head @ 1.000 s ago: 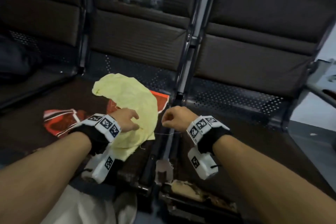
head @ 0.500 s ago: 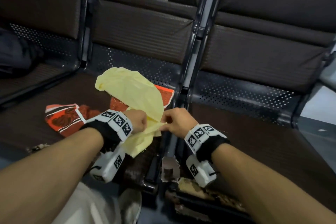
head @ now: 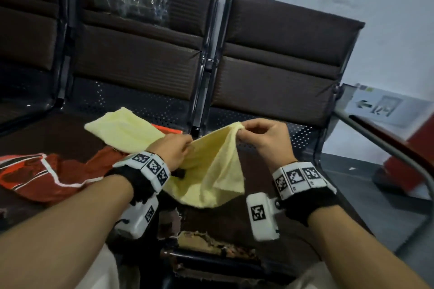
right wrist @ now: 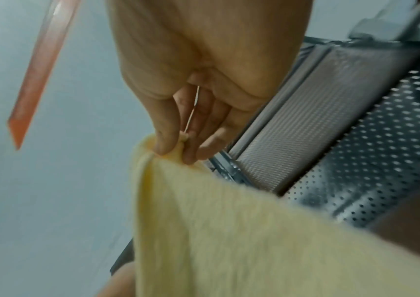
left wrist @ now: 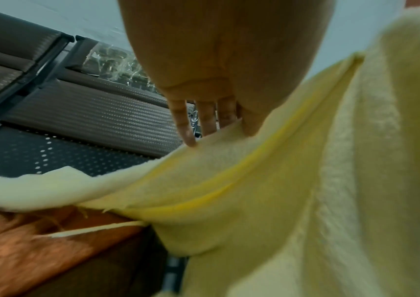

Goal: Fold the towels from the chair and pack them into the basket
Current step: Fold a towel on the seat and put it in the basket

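Change since half a second ago: the yellow towel (head: pixel 211 166) had lain low on the seat with both fists bunched together at one spot; now it was up off the seat, and the two hands had drawn apart along its top edge.
Left hand: the left hand (head: pixel 172 150) pinched the towel's upper edge above the gap between the two seats, fingers curled on the cloth.
Right hand: the right hand (head: pixel 265 138) was clamped on a corner of the same towel, thumb and forefinger nipping a small bunch of fabric, held higher than the left.
Yellow towel: it stretched between the two hands and sagged in a loose fold below them; its far end still trailed back onto the left-hand seat.
Red towel: the red patterned towel (head: pixel 47 176) lay spread on the left seat of the chair (head: pixel 277 61), partly under the yellow one's trailing end.
Chair: a row of dark padded seats, with torn padding showing at the front edge (head: pixel 211 244) between the person's forearms.
Left wrist view: the fingers (left wrist: pixel 204 120) showed pressing into the towel's rim, with the hem (left wrist: pixel 242 180) running as a brighter yellow line and the red towel (left wrist: pixel 25 251) blurred below, none of which the head view gave.
Right wrist view: the thumb tip (right wrist: pixel 165 140) and fingers squeezed the corner tight, and the cloth (right wrist: pixel 229 231) hung straight down from the pinch.
Basket: not seen in any view.
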Available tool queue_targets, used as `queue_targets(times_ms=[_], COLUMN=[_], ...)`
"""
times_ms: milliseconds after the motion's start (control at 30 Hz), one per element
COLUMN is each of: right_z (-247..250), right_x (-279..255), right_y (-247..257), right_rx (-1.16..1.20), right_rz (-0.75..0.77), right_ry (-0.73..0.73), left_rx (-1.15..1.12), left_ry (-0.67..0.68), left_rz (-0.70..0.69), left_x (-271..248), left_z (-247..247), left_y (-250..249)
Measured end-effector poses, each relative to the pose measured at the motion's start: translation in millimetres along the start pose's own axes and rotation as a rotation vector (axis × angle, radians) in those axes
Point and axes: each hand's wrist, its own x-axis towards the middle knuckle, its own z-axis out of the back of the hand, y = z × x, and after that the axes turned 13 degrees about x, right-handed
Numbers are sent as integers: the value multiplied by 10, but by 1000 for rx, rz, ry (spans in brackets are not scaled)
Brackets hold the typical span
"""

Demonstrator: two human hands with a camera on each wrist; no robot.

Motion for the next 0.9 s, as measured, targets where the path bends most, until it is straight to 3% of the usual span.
queue_targets(times_ms=[167,300,433,633,767,900], right_z=[189,257,178,298,391,425], right_x=[-57,39,61,-6,-31,-61], right_y=[-182,-134,-183,-227,-150,-40], right_rx=[233,408,222,-148,25,235], right_rz=[-165,-116,-25,-118,-158,-107], right_ry=[-163,-222,-108,264,106,-22], left_rx=[-211,-538,-723,-717,-695,-543], left_ry=[-200,-428,-376,-296,-253,-121], left_rz=[-65,-154,-218,-193,-182,-208], left_x=[51,106,139,208,157,110], left_z=[194,523,567,363,194,26], left_y=[-312,-599,-795,-755,-707,-640])
